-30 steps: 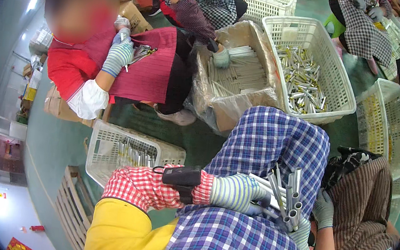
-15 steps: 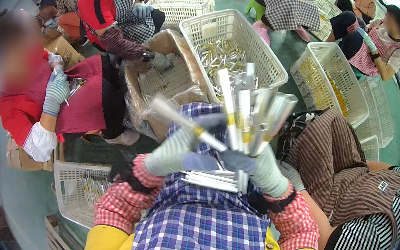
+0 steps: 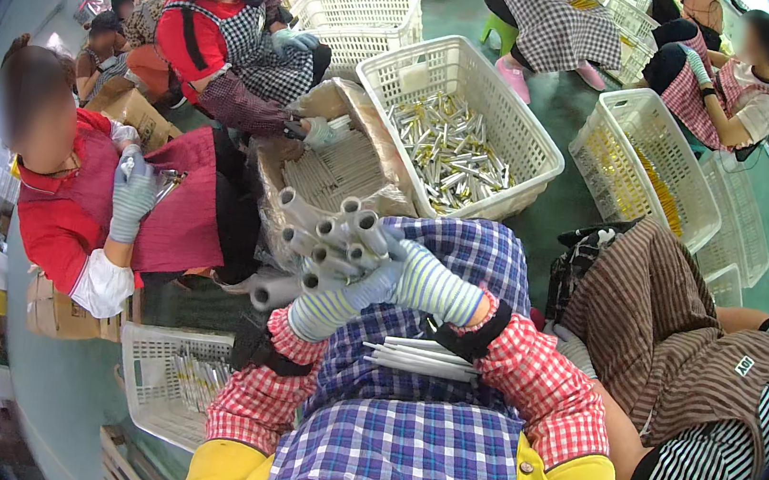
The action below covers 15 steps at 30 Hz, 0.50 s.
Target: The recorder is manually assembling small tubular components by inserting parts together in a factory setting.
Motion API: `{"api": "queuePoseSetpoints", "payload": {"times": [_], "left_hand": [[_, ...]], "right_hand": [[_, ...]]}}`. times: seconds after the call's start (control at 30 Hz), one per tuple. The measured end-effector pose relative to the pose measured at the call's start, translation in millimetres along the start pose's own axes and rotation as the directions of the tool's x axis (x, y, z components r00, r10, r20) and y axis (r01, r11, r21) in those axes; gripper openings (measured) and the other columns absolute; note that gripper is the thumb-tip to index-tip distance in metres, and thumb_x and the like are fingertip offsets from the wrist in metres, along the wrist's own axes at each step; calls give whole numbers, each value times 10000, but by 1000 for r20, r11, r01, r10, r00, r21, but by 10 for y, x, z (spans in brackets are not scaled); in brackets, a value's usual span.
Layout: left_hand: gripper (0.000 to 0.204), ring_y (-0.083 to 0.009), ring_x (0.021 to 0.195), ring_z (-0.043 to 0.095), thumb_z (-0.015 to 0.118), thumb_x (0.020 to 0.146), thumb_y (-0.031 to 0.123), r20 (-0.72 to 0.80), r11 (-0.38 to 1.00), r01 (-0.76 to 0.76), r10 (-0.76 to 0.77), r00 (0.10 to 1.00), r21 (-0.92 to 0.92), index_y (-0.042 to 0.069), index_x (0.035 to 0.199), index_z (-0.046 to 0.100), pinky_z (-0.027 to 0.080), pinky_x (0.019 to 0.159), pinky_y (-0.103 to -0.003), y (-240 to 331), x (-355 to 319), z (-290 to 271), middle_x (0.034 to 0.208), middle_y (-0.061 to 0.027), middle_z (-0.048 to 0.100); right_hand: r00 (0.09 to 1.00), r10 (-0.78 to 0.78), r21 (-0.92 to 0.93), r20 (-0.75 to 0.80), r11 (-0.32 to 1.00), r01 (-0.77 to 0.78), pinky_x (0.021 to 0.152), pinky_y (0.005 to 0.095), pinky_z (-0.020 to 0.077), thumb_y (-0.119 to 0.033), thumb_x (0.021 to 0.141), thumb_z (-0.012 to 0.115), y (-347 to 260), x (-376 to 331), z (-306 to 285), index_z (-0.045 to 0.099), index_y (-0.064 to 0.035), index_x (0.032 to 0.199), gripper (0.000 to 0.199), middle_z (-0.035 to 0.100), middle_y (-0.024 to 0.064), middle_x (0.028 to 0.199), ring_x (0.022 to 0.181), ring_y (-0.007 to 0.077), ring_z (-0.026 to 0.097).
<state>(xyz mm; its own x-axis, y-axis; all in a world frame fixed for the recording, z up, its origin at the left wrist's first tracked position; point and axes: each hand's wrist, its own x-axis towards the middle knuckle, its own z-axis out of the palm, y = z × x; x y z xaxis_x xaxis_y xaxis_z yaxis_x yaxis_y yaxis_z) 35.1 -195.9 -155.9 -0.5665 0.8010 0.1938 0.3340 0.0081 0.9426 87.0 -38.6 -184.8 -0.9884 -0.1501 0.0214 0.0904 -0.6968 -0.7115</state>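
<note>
Several grey-white hollow tubes (image 3: 331, 245) are bunched together above my lap, their open round ends tilted up and to the left. My left hand (image 3: 343, 300), in a striped glove, is closed around the bundle's lower side. Against its right side my right hand (image 3: 432, 282), in the same kind of glove, is closed too; the two hands meet, and my right fingertips are partly hidden. A small pile of thin white sticks (image 3: 418, 357) lies on my blue checked apron (image 3: 427, 437), below my hands.
Ahead stands a white crate (image 3: 549, 155) holding many silver-and-yellow tubes. Left of it, a lined carton (image 3: 391, 188) holds white sticks, with a co-worker's gloved hand (image 3: 326, 132) over it. A smaller crate (image 3: 135, 353) stands at lower left. Co-workers sit close on both sides.
The tubes, upright and spread between my hands before, are now gathered into one bundle tipped left. My right hand has moved left to meet my left hand. The loose tube at left has joined the bunch.
</note>
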Motion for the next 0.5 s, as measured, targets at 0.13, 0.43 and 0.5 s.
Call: {"api": "queuePoseSetpoints", "payload": {"times": [0.13,0.43,0.5], "left_hand": [[520,-211,1206,568,644,946,180,-2,999,16,-16,1000,-40,67,1407,432,503,1002,-365,-203,-67,25,1350,-87,542],[368,-233,1102,616,627,925,4,-39,921,57,-78,996,-386,44,1273,514,540,926,-307,-28,89,228,1221,-79,604],[379,-232,1097,617,641,925,10,-35,748,99,-161,986,-657,53,1279,515,554,920,-317,465,151,227,1234,-92,601]], "right_hand": [[928,-273,-780,253,510,363,930,455,517,-171,768,769,-357,-227,241,462,-98,1438,740,581,229,1288,1110,423,603],[930,-180,-710,-319,696,-109,1044,387,439,-47,811,649,-1431,-634,556,494,-40,1405,614,607,188,1299,1257,259,548],[853,-511,-830,-103,516,209,1089,361,379,-17,871,551,-1764,-675,858,483,-2,1412,545,562,175,1372,1309,222,492]]}}
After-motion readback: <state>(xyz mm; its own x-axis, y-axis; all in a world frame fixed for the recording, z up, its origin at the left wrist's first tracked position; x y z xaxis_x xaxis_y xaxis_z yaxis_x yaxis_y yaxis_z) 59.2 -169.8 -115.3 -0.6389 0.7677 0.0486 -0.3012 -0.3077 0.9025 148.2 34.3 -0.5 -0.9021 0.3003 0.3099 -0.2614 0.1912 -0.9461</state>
